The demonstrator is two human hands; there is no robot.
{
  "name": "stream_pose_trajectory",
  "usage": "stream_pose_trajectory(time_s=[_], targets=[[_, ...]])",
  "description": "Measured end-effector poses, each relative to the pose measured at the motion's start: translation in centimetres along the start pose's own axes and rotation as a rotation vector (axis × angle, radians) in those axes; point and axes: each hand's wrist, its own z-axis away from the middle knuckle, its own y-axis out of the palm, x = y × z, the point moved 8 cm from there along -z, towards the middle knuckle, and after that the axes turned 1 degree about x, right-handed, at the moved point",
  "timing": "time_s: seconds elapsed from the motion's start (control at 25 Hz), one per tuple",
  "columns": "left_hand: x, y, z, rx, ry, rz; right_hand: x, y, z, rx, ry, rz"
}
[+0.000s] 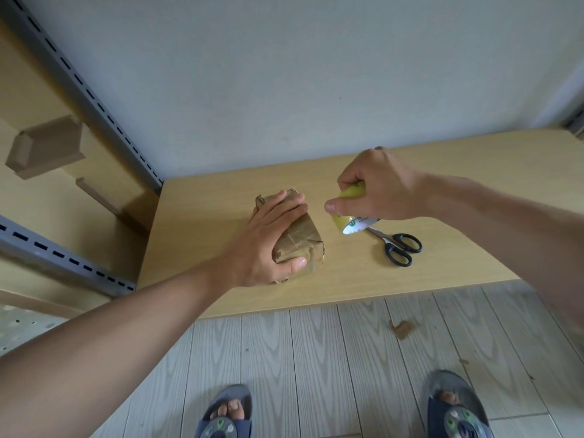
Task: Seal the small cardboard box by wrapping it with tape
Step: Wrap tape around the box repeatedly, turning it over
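Nearest the camera: two feet in grey-blue sandals on a pale wood-grain plank floor, with a small brown cardboard scrap lying on the floor near the table edge. Above that is a light wood-veneer table. The small cardboard box sits on the table, left of centre and near the front edge, with one corner turned toward the camera. It is brown and already covered in brown tape; the surface is wrinkled and creased, with glossy patches and ragged tape ends at the far-left corner. The left hand clamps it from above, fingers laid across the far top and thumb pressed on the near face. The right hand is just right of the box, in the air, fingers and thumb curled round a roll of yellowish clear tape with a white printed core. Can't tell if a strand runs from roll to box. Black-handled steel scissors lie flat on the table just beyond the roll, blades partly hidden behind it. Behind is a plain grey-white wall. To the left is a grey slotted metal shelf upright, with folded brown cardboard pieces on the shelving.
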Motion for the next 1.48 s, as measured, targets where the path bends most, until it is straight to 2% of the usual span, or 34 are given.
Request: stream_pose_trajectory(time_s=[0.32, 0.68, 0.92, 1.2, 1.28, 1.4, 1.48], targets=[[-0.2, -0.2, 0.1, -0.025, -0.033, -0.020, 4.3, -0.7, 0.0, -0.031, -0.110, -0.009], [-0.2, 0.4, 0.4, -0.028, 0.021, -0.086, -4.9, 2.7, -0.7, 0.043, 0.104, 0.037], [-0.7, 0.2, 0.6, -0.034, 0.054, -0.129, -6.5, 4.8, -1.8, 0.102, 0.152, 0.022], [-1.3, 0.3, 0.9, 0.037, 0.083, -0.241, -7.4, 7.6, -1.5, 0.190, 0.259, 0.020], [-1.6, 0.1, 1.1, 0.060, 0.057, -0.167, -7.5, 8.0, -1.3, 0.195, 0.279, 0.022], [-1.4, -0.8, 1.1, 0.019, -0.097, 0.105, -8.2, 7.7, -1.1, 0.179, 0.331, 0.011], [-1.0, -1.1, 0.8, -0.009, -0.180, 0.170, -8.4, 7.6, -1.1, 0.174, 0.341, 0.003]])
